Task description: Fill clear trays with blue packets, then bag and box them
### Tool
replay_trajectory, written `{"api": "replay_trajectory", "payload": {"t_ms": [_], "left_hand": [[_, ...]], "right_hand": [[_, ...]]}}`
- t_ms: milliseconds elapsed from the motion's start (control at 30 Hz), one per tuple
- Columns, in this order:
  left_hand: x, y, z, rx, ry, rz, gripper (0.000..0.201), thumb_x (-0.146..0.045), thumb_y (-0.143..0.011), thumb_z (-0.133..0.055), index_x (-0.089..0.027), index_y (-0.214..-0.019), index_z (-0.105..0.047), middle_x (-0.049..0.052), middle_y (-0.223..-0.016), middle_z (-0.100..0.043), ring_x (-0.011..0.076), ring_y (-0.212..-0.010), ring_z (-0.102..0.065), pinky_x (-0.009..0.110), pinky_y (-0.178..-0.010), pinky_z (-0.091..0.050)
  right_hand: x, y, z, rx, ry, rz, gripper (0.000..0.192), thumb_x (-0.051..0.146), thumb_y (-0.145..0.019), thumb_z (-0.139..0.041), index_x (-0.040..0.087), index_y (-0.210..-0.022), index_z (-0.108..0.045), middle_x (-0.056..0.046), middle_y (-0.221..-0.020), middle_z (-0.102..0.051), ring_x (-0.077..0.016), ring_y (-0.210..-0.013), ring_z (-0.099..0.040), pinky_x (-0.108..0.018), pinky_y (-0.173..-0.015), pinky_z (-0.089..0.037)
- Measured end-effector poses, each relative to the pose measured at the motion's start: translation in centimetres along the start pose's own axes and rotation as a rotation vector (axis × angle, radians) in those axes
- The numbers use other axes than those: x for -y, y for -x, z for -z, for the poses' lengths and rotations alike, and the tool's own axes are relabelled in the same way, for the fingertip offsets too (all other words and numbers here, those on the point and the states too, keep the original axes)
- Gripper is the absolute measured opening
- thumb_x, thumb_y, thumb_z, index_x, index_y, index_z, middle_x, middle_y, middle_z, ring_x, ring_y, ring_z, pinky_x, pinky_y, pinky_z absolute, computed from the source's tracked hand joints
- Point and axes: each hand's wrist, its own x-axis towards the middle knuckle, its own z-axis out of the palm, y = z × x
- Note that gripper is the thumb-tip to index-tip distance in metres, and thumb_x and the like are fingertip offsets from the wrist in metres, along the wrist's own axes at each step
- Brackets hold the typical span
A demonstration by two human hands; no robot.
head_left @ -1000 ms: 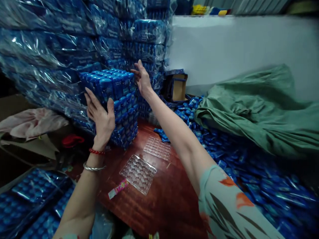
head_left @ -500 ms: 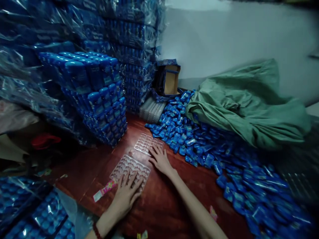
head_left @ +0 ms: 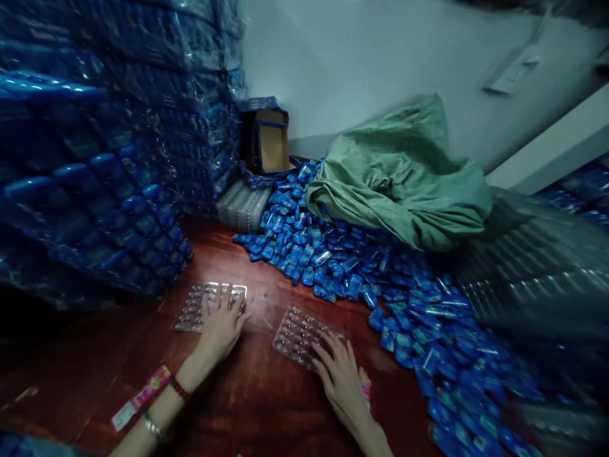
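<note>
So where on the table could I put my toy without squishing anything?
Bare wooden table shows between the left hand and right hand, and toward the near edge. A strip is also free between the left clear tray and right clear tray. The blue packets crowd the right side.

Dim interior corner. A pale plastered wall (head_left: 361, 57) meets a dark reddish wooden surface (head_left: 257, 406). A crumpled green cloth (head_left: 404, 178) lies against the wall; a white ledge (head_left: 547, 149), possibly a sill, crosses upper right.
</note>
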Motion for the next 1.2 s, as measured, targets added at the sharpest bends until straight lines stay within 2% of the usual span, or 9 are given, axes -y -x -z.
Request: {"api": "replay_trajectory", "payload": {"t_ms": [167, 267, 367, 633, 800, 867, 1000, 1100, 1200], "left_hand": [[-6.1, -10.0, 0.5, 0.053, 0.209, -0.148, 0.056, -0.050, -0.091, -0.038, -0.024, -0.140, -0.036, 0.016, -0.146, -0.035, 0.0351, -0.136, -0.026, 0.058, -0.104, -0.027], [-9.7, -14.5, -1.3, 0.091, 0.250, -0.120, 0.058, -0.052, -0.087, -0.046, -0.028, -0.139, -0.038, 0.016, -0.145, -0.032, 0.0410, -0.135, -0.023, 0.064, -0.102, -0.024], [-11.7, -15.6, -3.0, 0.017, 0.255, -0.077, 0.052, -0.046, -0.084, -0.052, -0.028, -0.133, -0.047, 0.016, -0.143, -0.031, 0.0452, -0.134, -0.020, 0.067, -0.101, -0.020], [-10.4, -9.5, -4.8, 0.004, 0.379, -0.244, 0.045, -0.034, -0.084, -0.052, -0.022, -0.127, -0.051, 0.014, -0.130, -0.042, 0.0329, -0.122, -0.037, 0.055, -0.101, -0.033], [-9.4, -4.1, -4.7, 0.055, 0.459, -0.313, 0.060, -0.035, -0.081, -0.058, -0.023, -0.137, -0.040, 0.015, -0.142, -0.028, 0.0356, -0.134, -0.023, 0.058, -0.107, -0.025], [-8.7, -1.9, -4.5, 0.076, 0.504, -0.311, 0.067, -0.040, -0.083, -0.057, -0.026, -0.142, -0.029, 0.014, -0.148, -0.018, 0.0354, -0.138, -0.016, 0.059, -0.108, -0.022], [-6.7, 2.3, -4.1, 0.092, 0.532, -0.248, 0.068, -0.044, -0.085, -0.054, -0.030, -0.144, -0.024, 0.012, -0.151, -0.014, 0.0328, -0.139, -0.017, 0.056, -0.109, -0.022], [-6.1, 4.5, -4.1, 0.075, 0.509, -0.241, 0.059, -0.039, -0.088, -0.050, -0.030, -0.142, -0.029, 0.011, -0.150, -0.020, 0.0313, -0.138, -0.022, 0.055, -0.110, -0.024], [-6.6, 5.6, -3.9, 0.044, 0.486, -0.254, 0.052, -0.035, -0.091, -0.046, -0.029, -0.141, -0.033, 0.012, -0.148, -0.027, 0.0305, -0.136, -0.027, 0.056, -0.109, -0.025]], "right_hand": [[-2.4, -9.8, 0.8, -0.190, -0.012, -0.152, 0.038, 0.039, -0.094, -0.037, 0.023, -0.121, -0.058, -0.011, -0.124, -0.054, -0.0253, -0.116, -0.048, -0.048, -0.100, -0.037], [-3.0, -15.6, 0.4, -0.110, 0.097, -0.257, 0.043, 0.042, -0.093, -0.038, 0.022, -0.127, -0.053, -0.015, -0.124, -0.053, -0.0298, -0.113, -0.046, -0.054, -0.094, -0.037], [-2.8, -17.5, -0.2, -0.047, 0.183, -0.231, 0.040, 0.042, -0.092, -0.041, 0.026, -0.128, -0.052, -0.013, -0.126, -0.052, -0.0300, -0.109, -0.047, -0.059, -0.093, -0.031], [-1.7, -11.2, -0.2, 0.052, 0.078, -0.065, 0.041, 0.041, -0.091, -0.045, 0.027, -0.130, -0.050, -0.009, -0.130, -0.052, -0.0276, -0.118, -0.042, -0.045, -0.092, -0.037], [-2.0, -6.3, 0.5, 0.000, -0.054, 0.014, 0.043, 0.036, -0.092, -0.045, 0.029, -0.135, -0.044, -0.007, -0.140, -0.045, -0.0262, -0.132, -0.034, -0.056, -0.109, -0.019], [-2.4, -3.8, 1.0, -0.125, -0.122, -0.060, 0.040, 0.033, -0.093, -0.043, 0.028, -0.133, -0.046, -0.007, -0.137, -0.048, -0.0251, -0.131, -0.036, -0.058, -0.109, -0.019], [-2.6, 1.8, 1.9, -0.407, -0.286, -0.321, 0.031, 0.027, -0.092, -0.044, 0.024, -0.120, -0.058, -0.009, -0.116, -0.061, -0.0211, -0.112, -0.054, -0.046, -0.098, -0.041], [-1.7, 4.5, 2.3, -0.446, -0.340, -0.409, 0.026, 0.025, -0.091, -0.047, 0.022, -0.111, -0.063, -0.008, -0.106, -0.063, -0.0195, -0.101, -0.058, -0.039, -0.088, -0.048], [-0.5, 4.7, 2.4, -0.429, -0.363, -0.408, 0.025, 0.023, -0.090, -0.048, 0.022, -0.108, -0.065, -0.008, -0.103, -0.064, -0.0190, -0.098, -0.058, -0.037, -0.087, -0.048]]}}
